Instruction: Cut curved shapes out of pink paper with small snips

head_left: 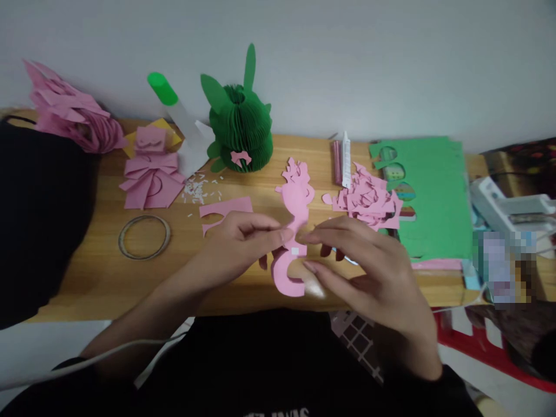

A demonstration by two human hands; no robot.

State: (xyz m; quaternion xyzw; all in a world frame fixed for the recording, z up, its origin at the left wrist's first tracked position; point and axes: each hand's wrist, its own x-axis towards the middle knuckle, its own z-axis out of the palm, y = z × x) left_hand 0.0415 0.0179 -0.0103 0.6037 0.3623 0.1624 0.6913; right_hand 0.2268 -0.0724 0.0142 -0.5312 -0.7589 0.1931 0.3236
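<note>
A curvy pink paper cutout [297,200] with a frilly top and a hooked lower end is in front of me. My left hand [238,246] pinches its narrow middle between thumb and fingers. A small white square [295,251] sits on the cutout just below that pinch. My right hand [369,266] is at the cutout's right side, thumb and fingers apart, with nothing visible between them. Whether its index fingertip touches the paper, I cannot tell. A pink paper offcut [232,207] with a curved hole lies behind my left hand.
At the back stands a green honeycomb paper figure [241,130]. Pink scraps [367,197] are heaped beside green sheets [438,197] on the right; a white tube [346,159] lies behind. Leftward are white bits [197,190], a tape ring [145,237], and a green-capped glue stick [163,88].
</note>
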